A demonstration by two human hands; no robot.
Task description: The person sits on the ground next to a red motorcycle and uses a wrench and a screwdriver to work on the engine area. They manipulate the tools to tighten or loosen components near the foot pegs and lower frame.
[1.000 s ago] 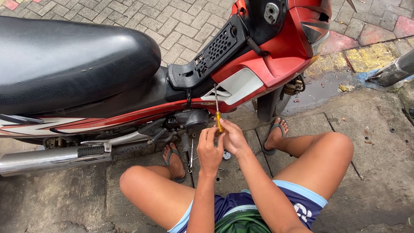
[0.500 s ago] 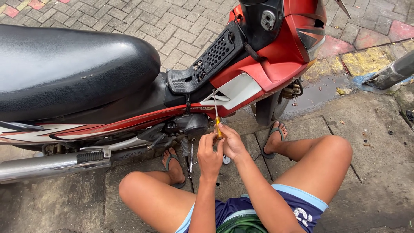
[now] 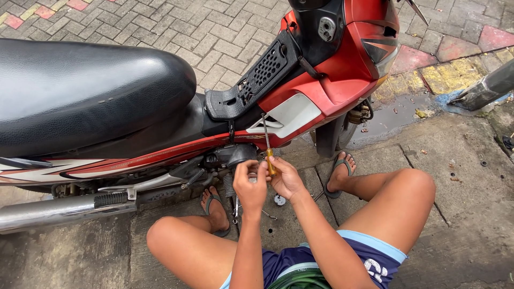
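I squat beside a red and black motorbike (image 3: 321,80) with a black seat (image 3: 91,91). My right hand (image 3: 286,179) grips a screwdriver (image 3: 267,147) with a yellow handle, its thin metal shaft pointing up towards the white side panel (image 3: 292,115). My left hand (image 3: 250,184) is close against the right one, fingers pinched near the screwdriver handle, just below the black engine part (image 3: 235,155). What the left fingers pinch is too small to tell.
A chrome exhaust pipe (image 3: 59,211) runs along the lower left. My feet in sandals (image 3: 217,206) (image 3: 337,171) rest on the concrete. Small metal parts (image 3: 278,199) lie on the ground between my feet. A puddle (image 3: 396,115) sits under the front wheel. A grey post (image 3: 484,88) leans at right.
Both hands and the screwdriver stay at the same spot by the engine. The view has drifted slightly, and the fingers shifted a little around the handle.
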